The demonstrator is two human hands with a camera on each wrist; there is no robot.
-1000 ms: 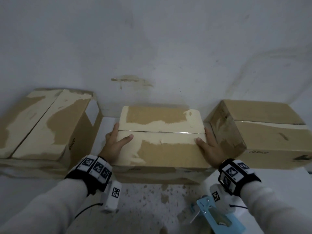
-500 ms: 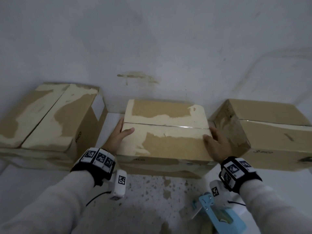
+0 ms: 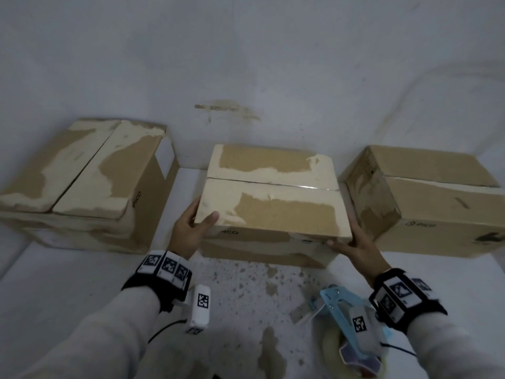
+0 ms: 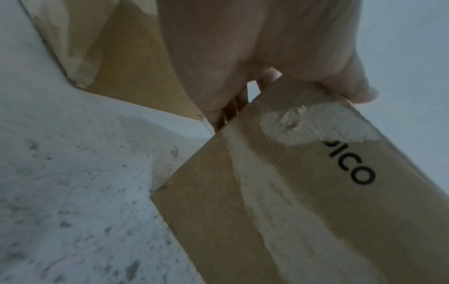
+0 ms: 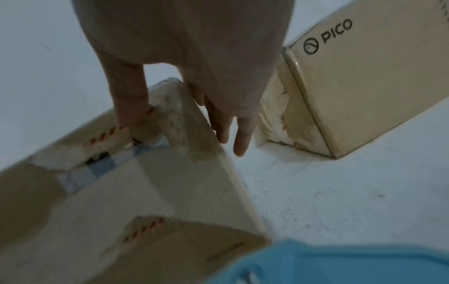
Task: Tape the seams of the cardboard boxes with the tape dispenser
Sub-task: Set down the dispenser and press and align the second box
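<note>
Since a moment ago you have drawn the middle box (image 3: 273,203) toward you, and both hands have slid back to its near corners. Nearest you, the blue tape dispenser (image 3: 344,313) lies on the speckled white bench (image 3: 82,269), under your right wrist. Your left hand (image 3: 188,231) grips the box's near left corner, thumb on top and fingers (image 4: 233,107) curled down the side. Your right hand (image 3: 358,244) holds the near right corner with the thumb along the front face and fingers (image 5: 243,134) straight down the side. The top seam of this box runs left to right. Further off, the left box (image 3: 90,181) and the right box (image 3: 426,198) flank it against the white wall (image 3: 246,50).
</note>
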